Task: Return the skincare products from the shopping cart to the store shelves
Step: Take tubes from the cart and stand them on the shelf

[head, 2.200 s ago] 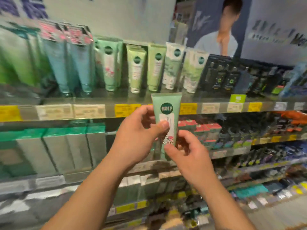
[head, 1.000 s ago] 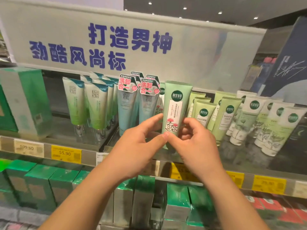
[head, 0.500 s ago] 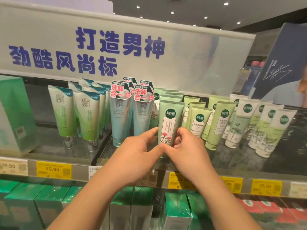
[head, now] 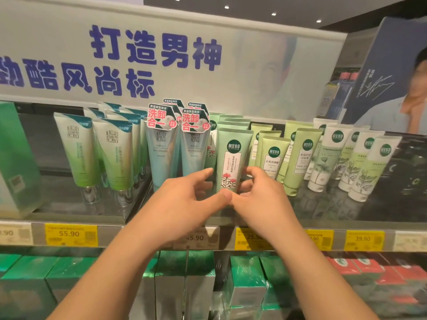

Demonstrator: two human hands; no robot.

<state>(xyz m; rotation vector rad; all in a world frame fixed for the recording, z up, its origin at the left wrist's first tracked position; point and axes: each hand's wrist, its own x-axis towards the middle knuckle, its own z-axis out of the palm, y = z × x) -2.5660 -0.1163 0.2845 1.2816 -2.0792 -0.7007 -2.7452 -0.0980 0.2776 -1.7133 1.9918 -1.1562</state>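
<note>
Glossy store shelf (head: 335,211), both hands' fingers (head: 203,175) pinching an upright, flat-topped matte green tube (head: 233,155).

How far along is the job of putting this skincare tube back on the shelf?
Done: the pale green plastic tube with a red flower label stands upright at the front of its matching row on the grey metal shelf. In hand: the left hand and right hand flank its base, fingers curled around it. Left: letting go. The cart is out of view, so remaining products cannot be judged.

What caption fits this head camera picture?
Both hands, left hand and right hand, stand a green tube on the shelf among matching tubes.
</note>
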